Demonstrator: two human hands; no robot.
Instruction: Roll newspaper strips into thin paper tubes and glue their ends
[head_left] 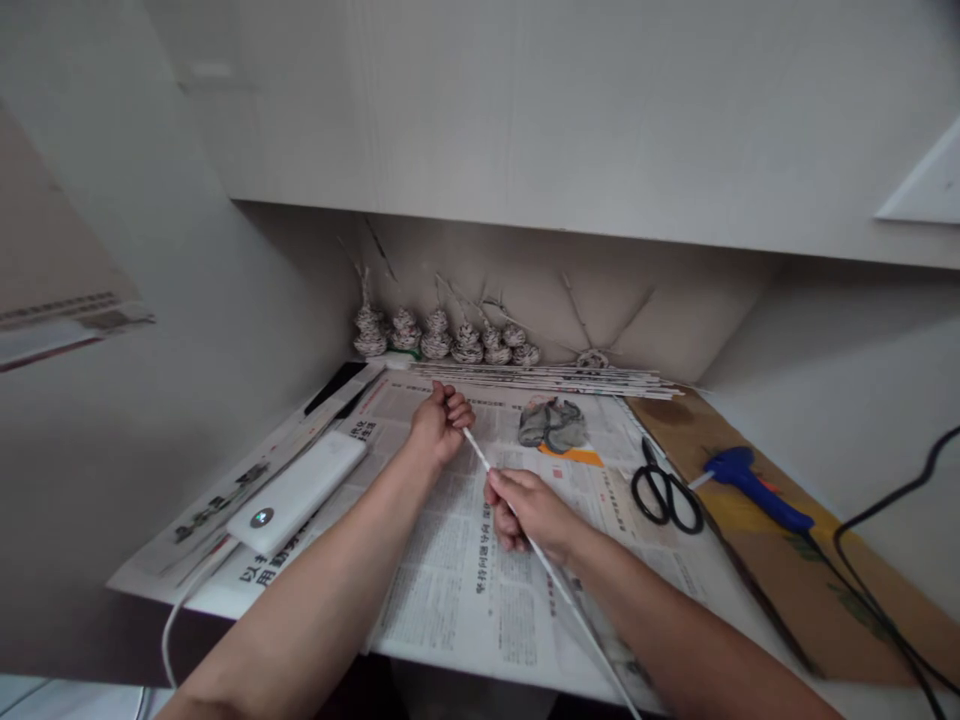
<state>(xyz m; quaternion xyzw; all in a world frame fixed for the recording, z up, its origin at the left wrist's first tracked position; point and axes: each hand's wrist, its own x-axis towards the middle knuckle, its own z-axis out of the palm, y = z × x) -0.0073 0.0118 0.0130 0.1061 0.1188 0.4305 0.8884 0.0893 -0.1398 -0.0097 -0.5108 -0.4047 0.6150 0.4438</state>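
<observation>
Both hands' fingers clenched on a thin paper tube (525,535) over the newspaper-covered desk (465,590), left hand (441,422), right hand (529,510).

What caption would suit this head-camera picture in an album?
Both hands, left hand and right hand, grip a thin paper stick over newspaper, beside scissors.

We see black scissors (666,494) and a blue glue gun (757,488) at right, a white power bank (296,492) at left, and small woven paper figures (450,338) along the far wall.
</observation>
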